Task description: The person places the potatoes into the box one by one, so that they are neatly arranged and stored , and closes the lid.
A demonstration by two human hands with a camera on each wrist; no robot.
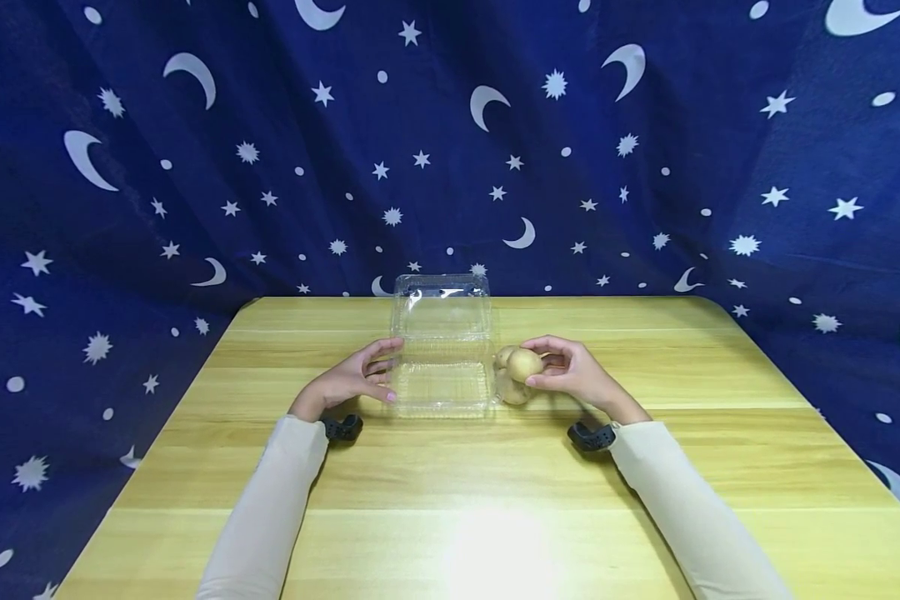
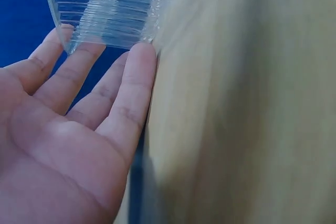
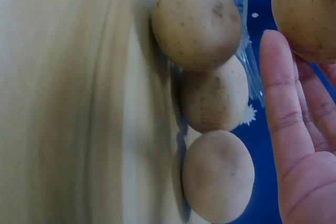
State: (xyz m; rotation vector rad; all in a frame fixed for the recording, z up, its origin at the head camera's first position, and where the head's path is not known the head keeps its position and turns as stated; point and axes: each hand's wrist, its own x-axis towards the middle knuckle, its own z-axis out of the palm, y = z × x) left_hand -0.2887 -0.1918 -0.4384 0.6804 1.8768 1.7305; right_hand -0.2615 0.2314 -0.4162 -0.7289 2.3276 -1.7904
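Observation:
A clear plastic clamshell container (image 1: 445,385) stands on the table with its lid (image 1: 442,307) raised at the back. My left hand (image 1: 356,377) rests against the container's left side. In the left wrist view, its fairly straight fingertips (image 2: 140,59) touch the ribbed wall. To the right of the container, my right hand (image 1: 573,372) pinches a potato (image 1: 525,365) between thumb and fingers, raised above the others. The right wrist view shows this held potato (image 3: 304,19) partly cut off by the frame. Three more potatoes (image 3: 197,23) sit on the table beside the container.
The wooden table (image 1: 420,483) reaches back to a blue curtain (image 1: 450,192) printed with white moons and stars. Black wrist bands (image 1: 591,436) are worn at both wrists, near the tabletop.

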